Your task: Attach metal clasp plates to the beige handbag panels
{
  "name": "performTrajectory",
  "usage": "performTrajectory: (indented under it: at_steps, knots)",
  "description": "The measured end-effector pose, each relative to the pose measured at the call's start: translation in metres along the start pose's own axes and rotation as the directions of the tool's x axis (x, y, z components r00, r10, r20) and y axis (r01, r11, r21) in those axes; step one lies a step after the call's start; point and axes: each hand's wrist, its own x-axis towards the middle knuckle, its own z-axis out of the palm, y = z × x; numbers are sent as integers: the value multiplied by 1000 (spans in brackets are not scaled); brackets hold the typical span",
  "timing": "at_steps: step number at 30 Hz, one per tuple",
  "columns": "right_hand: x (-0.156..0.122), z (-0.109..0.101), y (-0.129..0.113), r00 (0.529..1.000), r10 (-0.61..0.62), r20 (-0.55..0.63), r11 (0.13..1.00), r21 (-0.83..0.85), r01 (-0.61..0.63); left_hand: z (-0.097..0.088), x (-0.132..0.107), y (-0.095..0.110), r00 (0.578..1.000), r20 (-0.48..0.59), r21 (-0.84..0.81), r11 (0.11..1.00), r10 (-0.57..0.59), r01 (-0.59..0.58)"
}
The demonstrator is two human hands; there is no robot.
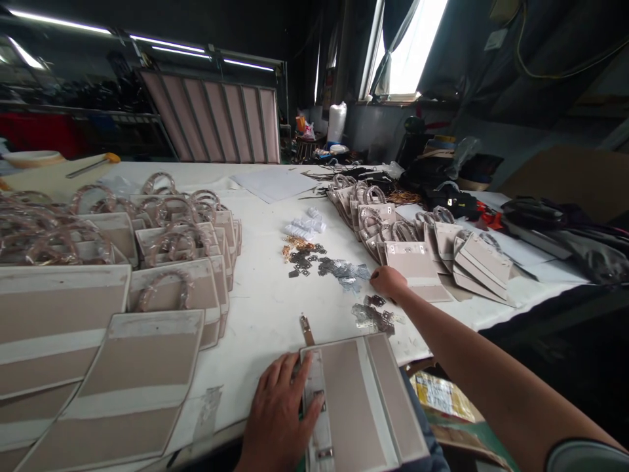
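Observation:
My left hand [281,410] lies flat with fingers spread on the left edge of a beige bag panel [361,400] at the near edge of the white table [265,308]. A metal clasp strip [307,329] pokes out above that panel. My right hand [387,282] reaches out over the table, fingers curled down at a scatter of small silver metal plates [344,270]. Whether it holds a plate is hidden. More plates [372,317] lie just under my forearm.
Stacks of beige panels with handles [162,262] fill the left of the table. Another row of panels [422,242] runs along the right. Gold fittings [295,246] and white packets [304,226] lie mid-table. Dark bags [540,216] sit at the far right.

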Motion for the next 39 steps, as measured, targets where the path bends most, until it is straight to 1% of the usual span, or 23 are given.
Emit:
performTrajectory:
  at_steps: [6,10,12,17,20,22,23,24,25,27,28,29,31,34,39]
  knots:
    - [4,-8,-5,999,-27,34,999,-28,28,-3,-2,2,1000,5,-28,1000,-13,14]
    - [3,-8,-6,999,-41,33,999,-35,42,-3,-2,4,1000,11,-30,999,-28,28]
    - [1,-6,-6,999,-44,22,999,-32,44,-4,-1,5,999,31,-36,999,-38,39]
    - [-13,-11,-5,996,-91,-6,996,-1,91,-15,3,13,987,135,-78,992,-83,94]
    - [-33,-21,-6,984,-181,2,983,38,181,-21,4,18,978,176,-112,985,-113,134]
    - [-56,-27,-12,962,-267,49,961,83,262,-22,5,20,973,194,-133,980,-123,150]
    - [-70,-28,-16,942,-321,97,943,129,308,-22,5,20,972,199,-141,978,-124,154]
    - [-86,-28,-23,911,-381,157,917,190,351,-22,5,20,972,201,-146,977,-126,157]
    - [-104,-27,-30,863,-451,227,879,282,385,-22,5,21,972,200,-151,976,-127,158]
    - [-138,-19,-47,744,-580,330,791,444,420,-22,5,21,973,193,-159,975,-125,157]
    - [-154,-14,-56,703,-618,352,762,486,427,-23,5,22,974,188,-163,974,-127,158]
    - [-166,-8,-64,676,-645,356,741,508,439,-24,5,22,974,184,-168,973,-130,162]
    - [-183,4,-77,660,-665,350,725,515,458,-25,6,23,975,177,-179,970,-133,165]
    - [-190,18,-86,672,-662,331,731,484,482,-27,5,24,978,169,-197,968,-125,158]
    - [-191,21,-88,703,-649,290,755,356,550,-25,3,24,982,144,-203,968,-120,148]
